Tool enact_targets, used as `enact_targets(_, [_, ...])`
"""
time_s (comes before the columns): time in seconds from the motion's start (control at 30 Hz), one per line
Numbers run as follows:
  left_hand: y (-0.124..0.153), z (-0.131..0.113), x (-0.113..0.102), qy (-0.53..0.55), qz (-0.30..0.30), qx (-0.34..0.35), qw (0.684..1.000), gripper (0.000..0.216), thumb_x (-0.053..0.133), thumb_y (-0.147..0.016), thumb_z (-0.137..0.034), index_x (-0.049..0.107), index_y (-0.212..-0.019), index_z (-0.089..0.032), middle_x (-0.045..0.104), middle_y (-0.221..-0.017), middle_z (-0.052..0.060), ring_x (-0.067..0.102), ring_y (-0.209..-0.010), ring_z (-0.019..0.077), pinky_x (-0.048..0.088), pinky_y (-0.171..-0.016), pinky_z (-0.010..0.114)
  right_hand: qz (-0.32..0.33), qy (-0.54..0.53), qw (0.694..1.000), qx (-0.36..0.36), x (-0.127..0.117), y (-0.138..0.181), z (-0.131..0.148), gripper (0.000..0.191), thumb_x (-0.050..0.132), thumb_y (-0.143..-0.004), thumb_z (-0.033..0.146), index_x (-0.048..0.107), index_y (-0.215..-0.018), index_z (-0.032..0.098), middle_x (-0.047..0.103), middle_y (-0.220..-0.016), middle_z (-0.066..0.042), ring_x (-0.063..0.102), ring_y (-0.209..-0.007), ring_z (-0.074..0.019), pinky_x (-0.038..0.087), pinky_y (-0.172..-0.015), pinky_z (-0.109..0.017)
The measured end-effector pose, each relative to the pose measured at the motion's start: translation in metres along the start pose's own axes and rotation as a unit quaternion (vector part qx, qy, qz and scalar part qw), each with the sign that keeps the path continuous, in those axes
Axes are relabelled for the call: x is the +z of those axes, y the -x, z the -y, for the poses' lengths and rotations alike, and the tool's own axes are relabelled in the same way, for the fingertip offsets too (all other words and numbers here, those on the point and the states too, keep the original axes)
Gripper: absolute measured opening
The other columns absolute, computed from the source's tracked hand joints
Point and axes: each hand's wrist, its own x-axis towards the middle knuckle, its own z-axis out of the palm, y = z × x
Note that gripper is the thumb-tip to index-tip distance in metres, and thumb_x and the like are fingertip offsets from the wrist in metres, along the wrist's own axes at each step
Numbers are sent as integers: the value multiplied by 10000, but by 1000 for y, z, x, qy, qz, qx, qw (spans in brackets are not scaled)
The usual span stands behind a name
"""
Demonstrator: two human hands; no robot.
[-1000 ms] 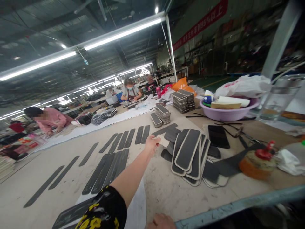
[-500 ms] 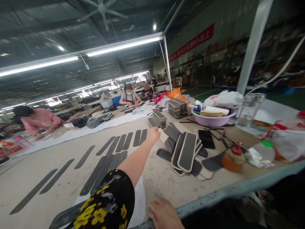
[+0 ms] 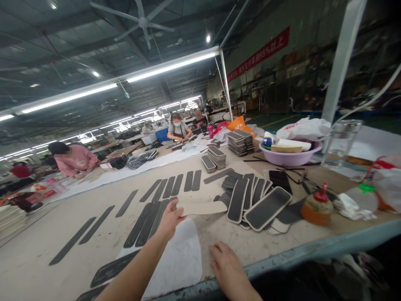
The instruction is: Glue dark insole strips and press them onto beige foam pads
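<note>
My left hand (image 3: 169, 218) is closed on one end of a long beige insole-shaped piece (image 3: 202, 207), held just above the table. My right hand (image 3: 226, 263) lies flat near the table's front edge, fingers stretched out, next to a white sheet (image 3: 178, 261). Right of the beige piece lies a fanned pile of black padded pieces with pale rims (image 3: 253, 198). Long black strips (image 3: 150, 213) lie in rows on the table to the left.
A purple basin (image 3: 290, 156) with odds and ends, a glass jar (image 3: 340, 144), an orange pot with a red top (image 3: 316, 207) and plastic bags (image 3: 384, 184) stand at the right. Stacks of black pieces (image 3: 216, 156) sit farther back. Other people work at tables behind (image 3: 75, 161).
My left hand has drawn back from the far pile toward me, now carrying the beige piece. The right hand has slid forward onto the table. The black pile has fanned out.
</note>
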Motion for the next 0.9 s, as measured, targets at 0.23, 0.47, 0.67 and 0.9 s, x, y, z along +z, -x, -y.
enact_targets(0.23, [74, 80, -86, -78, -19, -120, 989, 477, 580, -767, -226, 455, -1225, -187, 563, -872, 37, 608, -685, 134, 517, -601, 250, -21, 41, 999, 16, -4, 1, -4, 401, 457, -787, 83, 596, -1155, 160, 545, -1141, -108, 496, -1047, -216, 383, -951, -327])
enact_targets(0.47, [84, 59, -127, -595, 111, 34, 795, 414, 492, -821, -375, 584, -1173, -176, 634, -802, 48, 632, -756, 211, 457, -718, 316, -7, 36, 999, 2, 2, 4, 4, 398, 429, -791, 79, 610, -1131, 180, 543, -1174, -107, 508, -1060, -219, 406, -938, -343])
enact_targets(0.67, [13, -6, -46, -626, 125, 244, 730, 298, 449, -886, -344, 672, -1021, -202, 663, -910, 58, 619, -824, 161, 432, -751, 245, 14, 23, 1000, -10, 12, 1, 0, 406, 441, -766, 64, 625, -1108, 184, 554, -1161, -106, 515, -1054, -220, 412, -929, -333])
enact_targets(0.9, [-109, -10, 76, -666, 140, 263, 684, 268, 447, -914, -262, 687, -903, -143, 657, -950, 106, 605, -938, 187, 442, -866, 307, -8, 49, 999, -19, 32, -11, -20, 358, 529, -688, 33, 660, -964, 219, 615, -1026, -53, 564, -927, -195, 451, -825, -276])
